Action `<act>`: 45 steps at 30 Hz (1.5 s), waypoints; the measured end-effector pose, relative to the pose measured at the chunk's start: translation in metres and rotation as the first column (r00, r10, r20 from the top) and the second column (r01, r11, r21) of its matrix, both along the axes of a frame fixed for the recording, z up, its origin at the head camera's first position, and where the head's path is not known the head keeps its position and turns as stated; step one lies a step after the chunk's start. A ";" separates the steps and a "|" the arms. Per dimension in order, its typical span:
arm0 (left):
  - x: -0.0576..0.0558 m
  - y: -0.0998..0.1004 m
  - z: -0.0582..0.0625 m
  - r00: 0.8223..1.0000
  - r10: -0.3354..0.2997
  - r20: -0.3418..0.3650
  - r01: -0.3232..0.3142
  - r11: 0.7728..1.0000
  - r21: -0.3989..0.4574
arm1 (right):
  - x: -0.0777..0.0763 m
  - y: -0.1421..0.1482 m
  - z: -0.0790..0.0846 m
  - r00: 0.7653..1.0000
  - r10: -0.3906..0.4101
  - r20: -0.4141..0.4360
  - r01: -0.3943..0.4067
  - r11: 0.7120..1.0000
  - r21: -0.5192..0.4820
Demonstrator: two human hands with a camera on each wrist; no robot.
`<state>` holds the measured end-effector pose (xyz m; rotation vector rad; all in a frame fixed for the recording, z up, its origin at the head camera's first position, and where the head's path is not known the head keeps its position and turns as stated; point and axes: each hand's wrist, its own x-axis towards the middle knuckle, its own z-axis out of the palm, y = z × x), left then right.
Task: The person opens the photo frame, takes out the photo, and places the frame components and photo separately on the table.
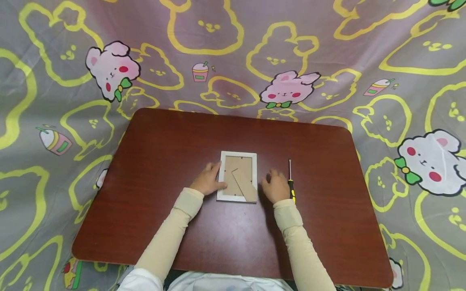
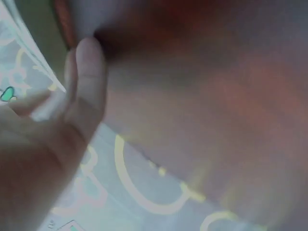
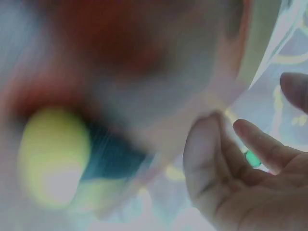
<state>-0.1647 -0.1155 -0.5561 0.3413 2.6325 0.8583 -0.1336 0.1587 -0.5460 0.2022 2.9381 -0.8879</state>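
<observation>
A white-bordered picture frame (image 1: 238,153) lies face down on the brown table, its tan backing and slanted easel leg (image 1: 244,186) showing. At its left side is my left hand (image 1: 207,180), with the thumb reaching over the white border and the fingers along the outer edge. My right hand (image 1: 275,186) is just right of the frame, apart from it, fingers loosely bent and holding nothing. Beside that hand lies a screwdriver (image 1: 290,178) with a yellow and black handle, its shaft pointing away from me. In the right wrist view the handle (image 3: 55,159) is large and blurred.
The dark brown table (image 1: 174,133) has rounded corners. Behind and on both sides hangs a grey curtain (image 1: 225,60) printed with yellow outlines and pink and white animal heads.
</observation>
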 end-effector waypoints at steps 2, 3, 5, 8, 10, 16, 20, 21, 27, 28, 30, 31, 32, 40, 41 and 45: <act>-0.007 -0.009 0.000 0.995 -0.089 -0.038 0.087 0.994 -0.065 | 0.001 0.016 0.001 0.997 -0.048 -0.056 0.054 0.993 0.105; -0.010 -0.013 -0.001 0.990 -0.131 -0.048 0.126 0.987 -0.097 | 0.002 0.024 0.001 0.995 -0.073 -0.066 0.082 0.986 0.143; -0.014 -0.020 -0.002 0.980 -0.193 -0.053 0.183 0.971 -0.157 | 0.007 0.039 0.002 0.993 -0.114 -0.040 0.119 0.977 0.179; -0.017 -0.027 -0.002 0.969 -0.245 -0.043 0.229 0.946 -0.231 | 0.015 0.054 0.002 0.991 -0.115 0.064 0.101 0.979 0.179; -0.018 -0.030 -0.001 0.966 -0.256 -0.037 0.238 0.937 -0.254 | 0.020 0.059 0.001 0.988 -0.075 0.135 0.055 0.987 0.150; -0.019 -0.028 0.007 0.967 -0.254 -0.032 0.235 0.931 -0.279 | 0.023 0.064 -0.009 0.985 -0.034 0.167 0.018 0.995 0.095; -0.021 -0.021 0.013 0.965 -0.262 -0.021 0.245 0.926 -0.288 | 0.019 0.071 -0.013 0.990 -0.087 0.110 0.086 0.996 0.011; -0.021 -0.020 0.014 0.964 -0.265 -0.020 0.248 0.924 -0.292 | 0.018 0.072 -0.012 0.991 -0.086 0.100 0.089 0.996 -0.025; -0.024 -0.014 0.012 0.961 -0.276 -0.014 0.259 0.916 -0.306 | 0.009 0.066 -0.001 0.999 0.032 0.037 -0.025 0.982 -0.185; -0.024 -0.014 0.012 0.961 -0.276 -0.011 0.259 0.916 -0.307 | 0.007 0.063 0.000 0.998 0.067 0.019 -0.062 0.979 -0.192; -0.023 -0.013 0.012 0.962 -0.273 -0.003 0.259 0.916 -0.307 | 0.004 0.057 0.002 0.989 0.148 -0.006 -0.146 0.969 -0.201; -0.023 -0.013 0.011 0.962 -0.274 -0.004 0.260 0.916 -0.305 | 0.002 0.053 0.002 0.983 0.180 -0.017 -0.180 0.963 -0.199; -0.023 -0.013 0.011 0.961 -0.275 -0.001 0.261 0.916 -0.306 | 0.001 0.049 0.002 0.977 0.211 -0.025 -0.212 0.957 -0.199; -0.019 -0.013 0.009 0.960 -0.279 0.003 0.266 0.911 -0.315 | -0.015 0.028 -0.002 0.940 0.342 0.008 -0.335 0.924 -0.185; -0.019 -0.013 0.009 0.961 -0.277 0.005 0.265 0.911 -0.316 | -0.017 0.027 -0.002 0.935 0.354 0.009 -0.346 0.919 -0.187; -0.019 -0.012 0.010 0.965 -0.264 0.015 0.256 0.919 -0.301 | -0.025 0.024 -0.001 0.922 0.388 -0.002 -0.380 0.902 -0.203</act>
